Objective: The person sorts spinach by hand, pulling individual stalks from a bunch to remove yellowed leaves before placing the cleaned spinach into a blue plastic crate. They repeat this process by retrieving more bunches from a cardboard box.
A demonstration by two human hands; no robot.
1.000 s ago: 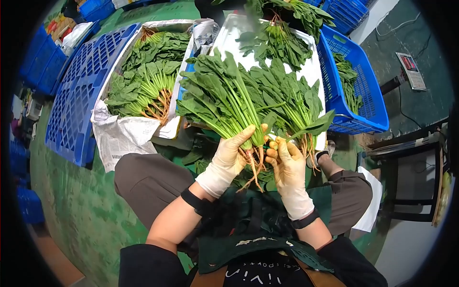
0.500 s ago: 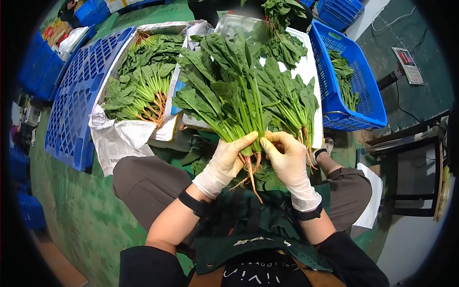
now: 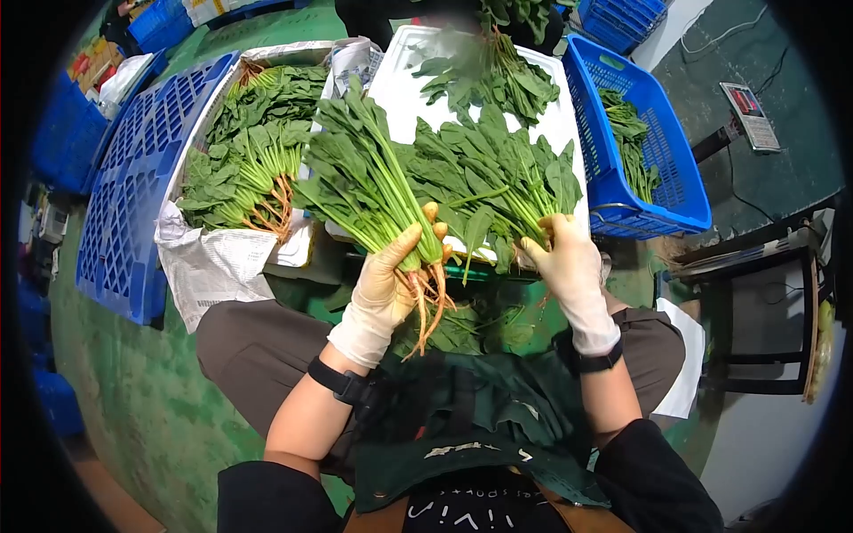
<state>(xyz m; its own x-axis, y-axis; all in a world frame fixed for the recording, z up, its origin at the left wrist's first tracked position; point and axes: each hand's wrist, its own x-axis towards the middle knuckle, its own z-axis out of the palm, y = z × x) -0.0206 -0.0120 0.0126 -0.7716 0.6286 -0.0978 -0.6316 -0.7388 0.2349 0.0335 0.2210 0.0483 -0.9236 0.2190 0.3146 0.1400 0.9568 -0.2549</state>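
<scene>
A bunch of spinach (image 3: 378, 191) with long pinkish-orange roots is in my gloved left hand (image 3: 386, 275), fingers wrapped round the stem bases. The leaves point up and away from me; the roots hang down toward my lap. My gloved right hand (image 3: 567, 266) is closed round the root ends of the loose spinach (image 3: 498, 169) on a white foam board (image 3: 400, 75). Its fingers partly hide those roots, so how many stems they hold does not show. Another heap of spinach (image 3: 502, 84) lies farther back on the board, partly blurred.
To the left, a newspaper-lined box (image 3: 209, 253) holds stacked spinach, beside a blue plastic pallet (image 3: 133, 191). A blue crate (image 3: 671, 164) with some spinach stands right, near a digital scale (image 3: 751, 120). Fallen leaves (image 3: 449, 333) lie on the floor between my legs.
My hands have separated: the left moved slightly left and down with its spinach bunch, now tilted left. The right let go of that bunch and moved right to the loose spinach on the board.
</scene>
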